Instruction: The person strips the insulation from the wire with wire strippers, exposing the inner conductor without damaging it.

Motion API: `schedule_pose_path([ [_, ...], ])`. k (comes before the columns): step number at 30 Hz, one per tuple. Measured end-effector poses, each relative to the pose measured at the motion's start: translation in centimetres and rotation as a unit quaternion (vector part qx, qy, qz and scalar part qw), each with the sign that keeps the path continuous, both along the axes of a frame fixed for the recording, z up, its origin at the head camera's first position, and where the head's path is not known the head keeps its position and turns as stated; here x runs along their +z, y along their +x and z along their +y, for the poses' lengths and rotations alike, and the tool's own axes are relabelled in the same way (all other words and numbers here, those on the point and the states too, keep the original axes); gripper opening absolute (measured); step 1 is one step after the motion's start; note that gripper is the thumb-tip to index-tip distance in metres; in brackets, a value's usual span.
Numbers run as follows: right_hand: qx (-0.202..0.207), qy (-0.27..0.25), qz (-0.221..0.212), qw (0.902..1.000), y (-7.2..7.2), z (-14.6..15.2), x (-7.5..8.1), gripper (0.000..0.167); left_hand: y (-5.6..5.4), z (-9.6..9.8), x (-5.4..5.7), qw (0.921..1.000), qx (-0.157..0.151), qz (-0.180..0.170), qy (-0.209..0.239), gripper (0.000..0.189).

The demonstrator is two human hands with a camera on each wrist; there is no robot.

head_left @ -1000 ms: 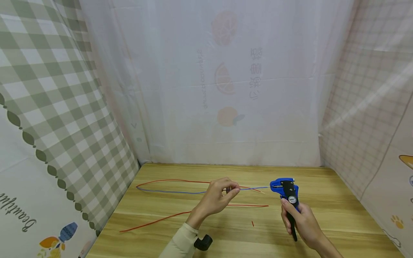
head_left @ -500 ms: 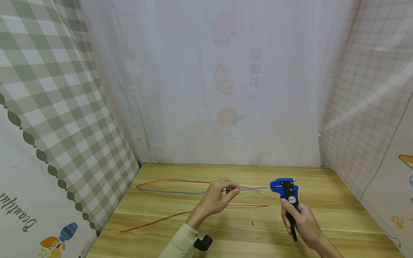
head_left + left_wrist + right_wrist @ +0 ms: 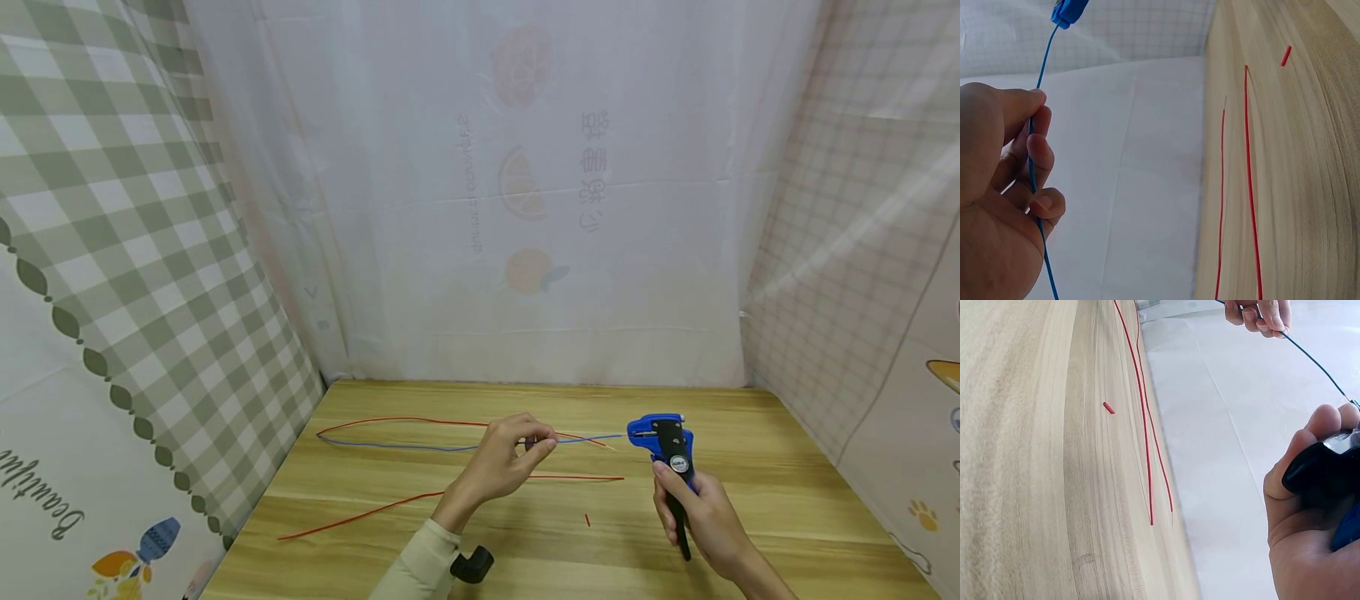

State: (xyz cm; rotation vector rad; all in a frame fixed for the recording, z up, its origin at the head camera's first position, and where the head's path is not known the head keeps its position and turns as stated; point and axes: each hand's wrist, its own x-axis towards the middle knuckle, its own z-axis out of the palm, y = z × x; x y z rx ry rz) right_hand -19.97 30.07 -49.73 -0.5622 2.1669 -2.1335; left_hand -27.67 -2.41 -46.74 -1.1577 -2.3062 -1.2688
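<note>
My left hand (image 3: 504,457) pinches a blue wire (image 3: 588,438) between thumb and fingertips. The wire's right end runs up to the nose of a wire stripper (image 3: 660,433) with a blue head and black handle. In the right wrist view, a short thin tip shows where the blue wire (image 3: 1316,362) meets the tool. My right hand (image 3: 708,517) grips the stripper by its handles, fingers wrapped round them. From the left wrist view, the blue wire (image 3: 1030,156) crosses the curled fingers and reaches the tool's blue nose (image 3: 1069,12).
A red wire (image 3: 408,418) loops along the back of the wooden table (image 3: 787,492), joined to the blue one at the left, its right end bare. Another red wire (image 3: 360,519) lies nearer, partly behind the left forearm. A short red piece (image 3: 587,520) lies in front. Curtains surround the table.
</note>
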Motion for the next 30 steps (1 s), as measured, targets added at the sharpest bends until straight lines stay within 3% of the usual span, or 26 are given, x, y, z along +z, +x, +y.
schedule_pose_path([
  [30, -0.012, 0.010, -0.010, 0.9998, -0.14, 0.17, -0.13, 0.040, 0.00, -0.17, -0.15, 1.0000, -0.005, 0.004, 0.001, 0.015],
])
